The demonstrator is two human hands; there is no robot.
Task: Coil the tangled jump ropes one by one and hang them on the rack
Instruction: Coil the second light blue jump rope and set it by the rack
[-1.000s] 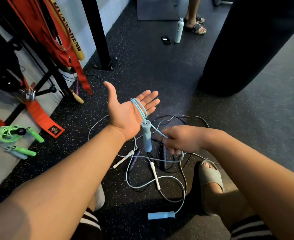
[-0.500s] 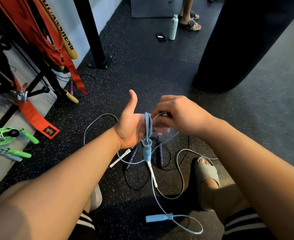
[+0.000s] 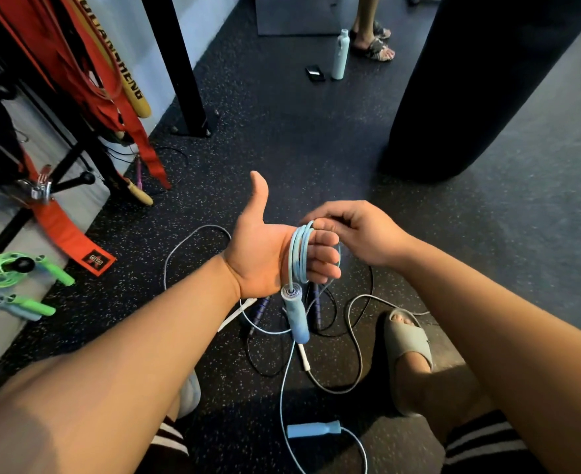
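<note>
A light blue jump rope (image 3: 298, 254) is looped several times around the fingers of my left hand (image 3: 268, 254), palm up, thumb raised. One blue handle (image 3: 295, 311) dangles below that hand. My right hand (image 3: 354, 230) pinches the rope at the top of the loops, over my left fingertips. The other blue handle (image 3: 313, 430) lies on the floor near my feet, its cord trailing up to the coil. A tangle of black, white and purple ropes (image 3: 319, 313) lies on the floor beneath my hands. A coiled green rope (image 3: 5, 271) hangs on the rack (image 3: 77, 179) at left.
Red straps (image 3: 59, 230) and wooden handles hang from the rack. A black post (image 3: 179, 63) stands behind it, a large black punching bag (image 3: 480, 80) at right. A bottle (image 3: 339, 54), a phone (image 3: 314, 74) and another person's feet (image 3: 374, 42) are farther back.
My right hand has come up from the floor tangle to my left fingertips, laying more loops of blue rope around the left hand. The left fingers have curled slightly over the coil.
</note>
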